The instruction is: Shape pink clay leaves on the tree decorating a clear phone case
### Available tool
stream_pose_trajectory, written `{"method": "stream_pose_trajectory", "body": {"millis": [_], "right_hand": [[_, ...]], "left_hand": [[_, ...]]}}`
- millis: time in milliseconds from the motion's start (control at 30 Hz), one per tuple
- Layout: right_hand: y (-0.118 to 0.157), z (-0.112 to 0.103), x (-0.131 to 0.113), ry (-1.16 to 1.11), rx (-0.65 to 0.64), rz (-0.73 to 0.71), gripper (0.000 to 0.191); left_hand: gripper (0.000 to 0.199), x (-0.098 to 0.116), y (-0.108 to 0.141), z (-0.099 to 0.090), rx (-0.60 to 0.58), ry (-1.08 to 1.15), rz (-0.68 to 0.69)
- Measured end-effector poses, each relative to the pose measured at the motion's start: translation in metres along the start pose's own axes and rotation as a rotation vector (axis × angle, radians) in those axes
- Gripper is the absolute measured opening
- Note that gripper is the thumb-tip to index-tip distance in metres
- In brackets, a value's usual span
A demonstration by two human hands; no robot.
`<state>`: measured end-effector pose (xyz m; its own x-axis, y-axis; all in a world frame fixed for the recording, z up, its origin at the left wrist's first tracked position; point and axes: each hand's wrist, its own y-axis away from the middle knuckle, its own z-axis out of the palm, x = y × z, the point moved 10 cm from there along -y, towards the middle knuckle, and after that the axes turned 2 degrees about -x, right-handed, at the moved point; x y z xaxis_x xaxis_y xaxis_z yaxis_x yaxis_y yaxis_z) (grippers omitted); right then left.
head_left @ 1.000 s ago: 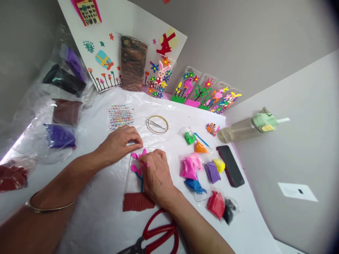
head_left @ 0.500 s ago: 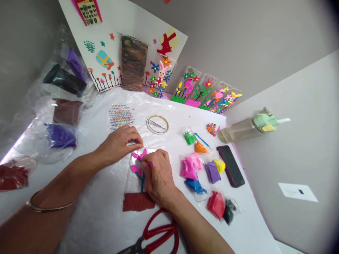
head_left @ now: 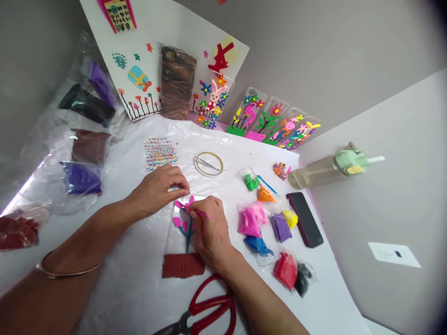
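Note:
A clear phone case (head_left: 176,242) lies flat on the white sheet, with pink clay petals (head_left: 177,222) on a teal clay stem (head_left: 189,235) and a ridged brown clay band (head_left: 183,266) across its near end. My left hand (head_left: 161,187) is closed at the case's far edge, thumb and fingertips pinched there. Over the right side of the case, my right hand (head_left: 211,230) grips a thin pink modelling tool (head_left: 201,213), its tip at the upper petals. Part of the stem is hidden behind that hand.
Red-handled scissors (head_left: 213,309) lie close below the case. Clay bags, one pink (head_left: 249,222), and a phone (head_left: 305,219) sit rightward. Beyond are gems (head_left: 160,153), a ring with tweezers (head_left: 208,164), a bottle (head_left: 314,172) and decorated cases (head_left: 246,111).
The pink tool in my right hand has shifted slightly right, and that hand has turned a little, baring more of the stem. My left hand stays at the far edge.

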<state>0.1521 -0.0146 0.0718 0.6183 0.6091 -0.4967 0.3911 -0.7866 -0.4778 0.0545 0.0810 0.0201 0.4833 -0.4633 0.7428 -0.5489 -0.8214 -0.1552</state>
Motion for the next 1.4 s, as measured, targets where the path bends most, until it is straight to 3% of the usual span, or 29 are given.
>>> {"method": "stream_pose_trajectory", "body": {"millis": [600,833,1033,1233,1400], "right_hand": [[-0.003,0.013,-0.003,0.095,-0.107,-0.063,0.024],[0.000,0.004,0.003,0.017,-0.029,-0.022,0.024],[-0.001,0.011,0.005,0.031,-0.090,-0.032,0.024],[0.001,0.005,0.007,-0.005,-0.033,-0.024,0.024],[0.001,0.008,0.008,0.008,-0.072,-0.029,0.028]], "left_hand": [[0.015,0.001,0.000,-0.001,0.008,-0.008,0.010],[0.015,0.000,0.000,0.000,0.012,-0.013,0.005],[0.016,0.000,0.000,-0.001,0.013,-0.013,0.007],[0.017,0.000,0.000,0.000,0.008,-0.014,0.003],[0.017,0.000,-0.001,0.000,0.002,-0.015,-0.004]]}}
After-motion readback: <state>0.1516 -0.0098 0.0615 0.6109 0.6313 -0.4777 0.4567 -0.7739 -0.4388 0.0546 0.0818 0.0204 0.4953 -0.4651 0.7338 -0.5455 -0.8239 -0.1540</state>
